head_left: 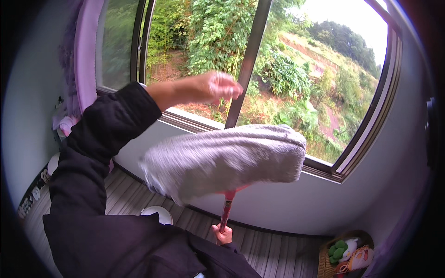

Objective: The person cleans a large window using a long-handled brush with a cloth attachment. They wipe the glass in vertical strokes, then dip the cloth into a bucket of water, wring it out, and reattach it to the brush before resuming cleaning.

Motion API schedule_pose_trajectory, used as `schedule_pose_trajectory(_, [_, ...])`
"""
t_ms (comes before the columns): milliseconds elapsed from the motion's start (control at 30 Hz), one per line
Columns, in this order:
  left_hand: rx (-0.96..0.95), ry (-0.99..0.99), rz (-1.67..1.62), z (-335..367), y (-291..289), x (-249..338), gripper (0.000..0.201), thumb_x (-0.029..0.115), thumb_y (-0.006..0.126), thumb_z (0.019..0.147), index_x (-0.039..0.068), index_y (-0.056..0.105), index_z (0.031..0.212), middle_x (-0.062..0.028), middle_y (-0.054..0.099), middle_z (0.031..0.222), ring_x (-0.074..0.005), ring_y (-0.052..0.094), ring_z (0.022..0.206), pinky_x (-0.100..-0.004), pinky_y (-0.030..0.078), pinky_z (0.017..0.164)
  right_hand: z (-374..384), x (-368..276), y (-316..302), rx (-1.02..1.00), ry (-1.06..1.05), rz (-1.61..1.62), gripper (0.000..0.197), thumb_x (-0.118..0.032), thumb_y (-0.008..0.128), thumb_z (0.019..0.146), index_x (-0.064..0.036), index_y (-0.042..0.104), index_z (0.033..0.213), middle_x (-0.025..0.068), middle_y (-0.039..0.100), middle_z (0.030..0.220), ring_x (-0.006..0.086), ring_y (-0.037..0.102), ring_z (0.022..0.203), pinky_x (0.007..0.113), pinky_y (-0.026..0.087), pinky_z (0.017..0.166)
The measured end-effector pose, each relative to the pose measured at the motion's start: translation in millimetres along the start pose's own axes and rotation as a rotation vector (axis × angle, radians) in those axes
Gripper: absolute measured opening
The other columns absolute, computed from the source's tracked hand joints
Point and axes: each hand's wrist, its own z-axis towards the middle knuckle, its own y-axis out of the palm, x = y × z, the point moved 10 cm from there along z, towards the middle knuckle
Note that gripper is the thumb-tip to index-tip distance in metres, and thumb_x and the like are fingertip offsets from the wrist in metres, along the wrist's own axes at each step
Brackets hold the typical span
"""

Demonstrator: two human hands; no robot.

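One window, one cloth, two hands

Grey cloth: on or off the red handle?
On: the grey cloth drapes over the top of the red handle, which emerges below, held in the right hand.

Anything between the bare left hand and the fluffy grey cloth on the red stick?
Nothing visible. The bare left hand is raised above the fluffy grey cloth, with a gap showing between them; the dark metal window bar seems to stand behind that gap. The bare right hand grips the red stick below.
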Motion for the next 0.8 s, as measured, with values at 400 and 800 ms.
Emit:
schedule_pose_trajectory(400, [-0.065,-0.467,-0.573,-35,116,-80,0.065,0.063,0.044,0.093,0.002,0.063,0.107,-0.0057,0.063,0.091,-0.0130,0.057,0.078,-0.0323,0.047,0.071,-17,110,-5,-0.050,0.178,0.059,0.032,-0.021,0.063,0.092,-0.0083,0.051,0.064,-0.0027,0.049,0.056,0.0072,0.046,0.051,0.025,0.036,0.047])
schedule_pose_trajectory(800, [0.501,-0.331,-0.832,-5,49,-149,0.011,0.011,0.064,0.088,0.000,0.060,0.089,-0.0109,0.066,0.081,-0.0178,0.064,0.070,-0.0326,0.054,0.064,-33,22,29,-0.128,0.276,0.272,0.037,-0.018,0.065,0.090,-0.0102,0.045,0.060,-0.0023,0.047,0.053,0.0065,0.042,0.046,0.025,0.031,0.044])
